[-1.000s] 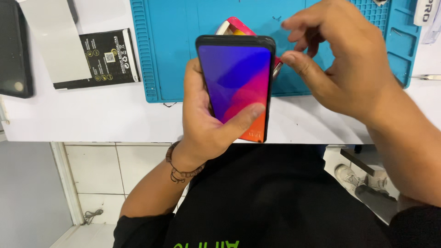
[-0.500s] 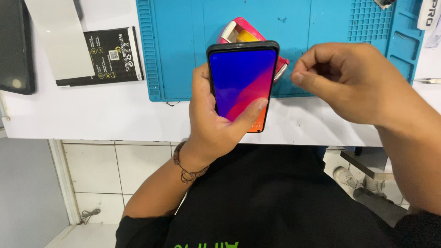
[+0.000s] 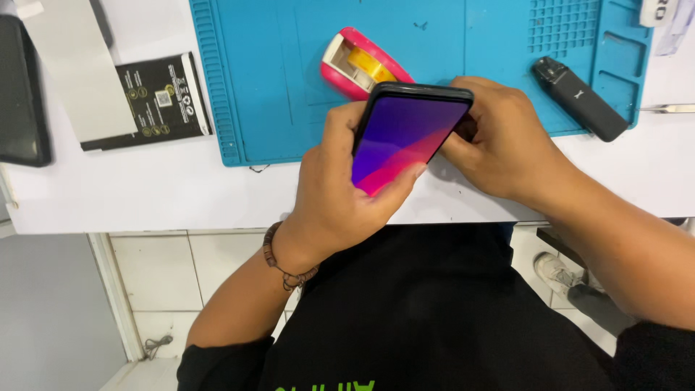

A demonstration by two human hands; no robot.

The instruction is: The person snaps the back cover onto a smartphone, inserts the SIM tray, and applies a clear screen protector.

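Between the fingers of both hands, above the blue mat (image 3: 275, 87), a lit smartphone (image 3: 402, 137) is held tilted; the left hand (image 3: 340, 195) is clamped on it; the right hand (image 3: 499, 145) is pinched at its far edge; work on that edge is judged unfinished.

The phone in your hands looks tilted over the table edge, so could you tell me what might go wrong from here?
1. The phone is lit and held tilted by the left hand near the table edge; if it slips, it may fall to the floor.
2. The right hand works at its far side, so a push could twist it loose.
3. The tape dispenser sits close behind and might get knocked.
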